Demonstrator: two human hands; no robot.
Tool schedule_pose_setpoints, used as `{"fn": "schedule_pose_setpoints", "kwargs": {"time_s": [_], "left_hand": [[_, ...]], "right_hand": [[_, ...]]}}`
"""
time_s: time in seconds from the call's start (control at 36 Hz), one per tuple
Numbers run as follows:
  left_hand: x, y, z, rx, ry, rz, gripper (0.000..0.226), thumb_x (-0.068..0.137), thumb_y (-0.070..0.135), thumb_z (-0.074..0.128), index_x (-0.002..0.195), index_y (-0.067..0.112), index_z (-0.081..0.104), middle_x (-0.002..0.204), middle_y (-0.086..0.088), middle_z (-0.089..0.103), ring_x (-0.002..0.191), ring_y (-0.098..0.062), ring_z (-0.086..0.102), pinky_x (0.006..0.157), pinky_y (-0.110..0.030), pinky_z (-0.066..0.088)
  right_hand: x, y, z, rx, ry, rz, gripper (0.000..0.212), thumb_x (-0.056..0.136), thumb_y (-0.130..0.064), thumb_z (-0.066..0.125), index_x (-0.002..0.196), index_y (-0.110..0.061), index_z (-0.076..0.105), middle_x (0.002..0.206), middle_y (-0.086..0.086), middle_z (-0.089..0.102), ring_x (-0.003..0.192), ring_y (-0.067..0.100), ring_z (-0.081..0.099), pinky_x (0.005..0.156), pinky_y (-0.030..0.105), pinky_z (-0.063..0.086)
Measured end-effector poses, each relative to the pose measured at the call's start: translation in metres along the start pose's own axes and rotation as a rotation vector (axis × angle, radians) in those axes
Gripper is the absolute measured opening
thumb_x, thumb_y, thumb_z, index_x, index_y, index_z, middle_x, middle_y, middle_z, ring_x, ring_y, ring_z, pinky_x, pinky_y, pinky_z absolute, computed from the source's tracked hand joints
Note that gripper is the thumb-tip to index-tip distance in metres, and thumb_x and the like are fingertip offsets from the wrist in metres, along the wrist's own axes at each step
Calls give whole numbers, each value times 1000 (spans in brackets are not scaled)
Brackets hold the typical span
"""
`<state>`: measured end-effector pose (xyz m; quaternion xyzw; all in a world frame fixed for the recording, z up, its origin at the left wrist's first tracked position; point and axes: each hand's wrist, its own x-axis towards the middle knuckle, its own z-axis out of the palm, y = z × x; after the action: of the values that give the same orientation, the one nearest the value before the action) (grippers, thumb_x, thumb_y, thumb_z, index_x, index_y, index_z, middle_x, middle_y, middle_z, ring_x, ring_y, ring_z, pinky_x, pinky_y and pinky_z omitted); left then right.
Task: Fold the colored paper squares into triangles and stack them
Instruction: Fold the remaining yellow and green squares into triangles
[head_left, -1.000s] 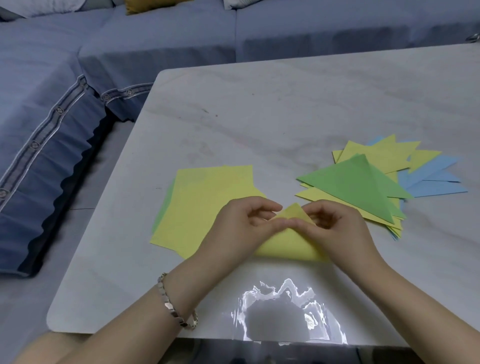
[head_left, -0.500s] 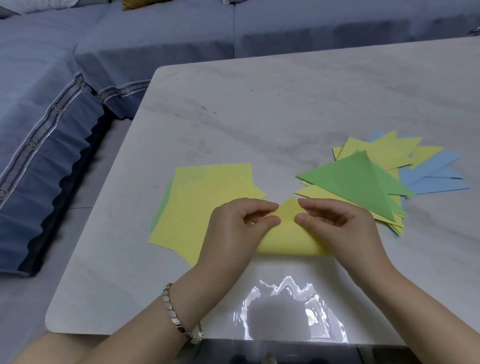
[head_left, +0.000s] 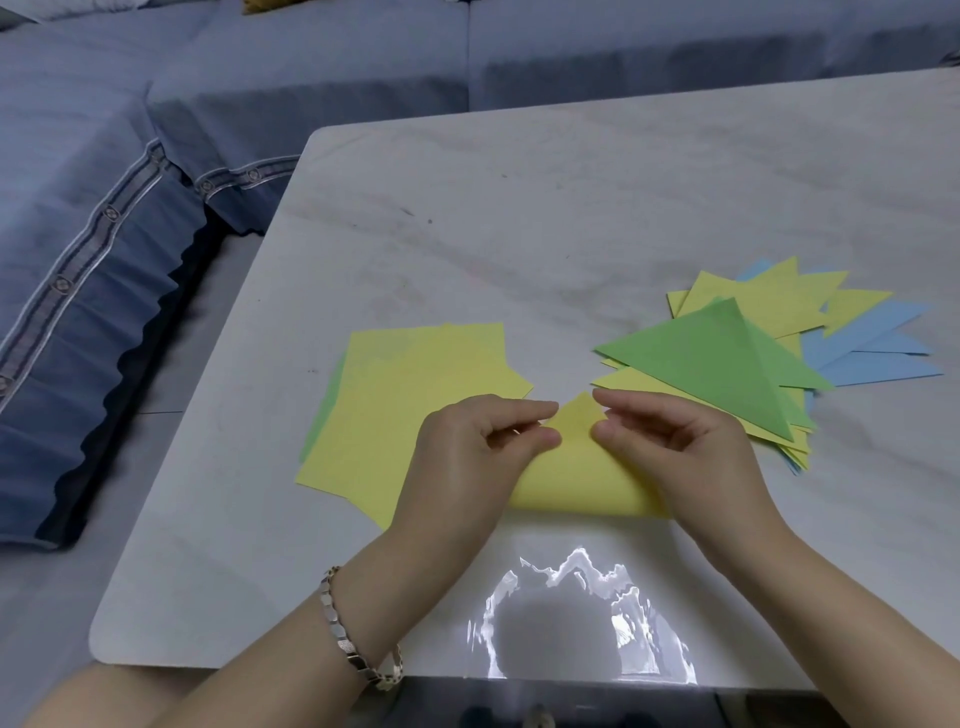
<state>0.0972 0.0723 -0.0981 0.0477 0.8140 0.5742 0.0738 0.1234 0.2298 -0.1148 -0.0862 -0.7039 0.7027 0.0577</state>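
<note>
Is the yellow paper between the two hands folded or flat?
Folded. The yellow paper shows a pointed tip between the left hand and right hand, and a puffy fold along its near edge.

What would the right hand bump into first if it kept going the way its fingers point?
Probably the left hand. The right hand points leftward over the folded yellow paper that both pinch, and the left hand's fingertips sit just across a small gap.
</note>
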Motion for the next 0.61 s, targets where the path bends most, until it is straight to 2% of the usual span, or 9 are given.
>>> {"fn": "schedule_pose_setpoints", "kwargs": {"time_s": [0.11,0.25,0.42,0.53,0.61], "left_hand": [[1,-1,0,20,-11,16,21,75,15,73,81,35,71,69,19,62,61,4,50,60,-6,36],[0,-2,-1,25,-26,33,20,77,14,72,82,33,72,69,24,61,62,5,51,60,-5,35],[0,-5,0,42,-27,43,20,78,13,71,81,32,71,73,19,66,65,6,53,62,-5,37],[9,-6,2,73,-57,-18,17,76,13,73,86,27,72,60,23,63,57,8,53,61,-4,40],[22,-3,5,77,-161,-74,15,73,16,76,76,28,68,56,16,61,52,5,51,60,-10,43]], "right_hand": [[-1,0,0,-15,-15,-8,40,74,-3,71,70,-43,73,72,-18,70,63,-6,57,63,4,41],[-1,-1,1,-9,-29,-19,33,76,-3,69,74,-36,72,80,-21,71,72,-9,61,65,2,41],[0,0,-1,-55,-26,-28,32,76,-2,69,73,-34,71,76,-25,69,73,-13,60,65,1,40],[5,2,-2,-108,-57,-33,33,76,-1,70,72,-33,70,73,-25,69,70,-10,60,66,2,41],[11,2,-2,-182,-117,-61,31,75,-1,70,72,-33,70,70,-20,70,66,-4,59,65,5,42]]}}
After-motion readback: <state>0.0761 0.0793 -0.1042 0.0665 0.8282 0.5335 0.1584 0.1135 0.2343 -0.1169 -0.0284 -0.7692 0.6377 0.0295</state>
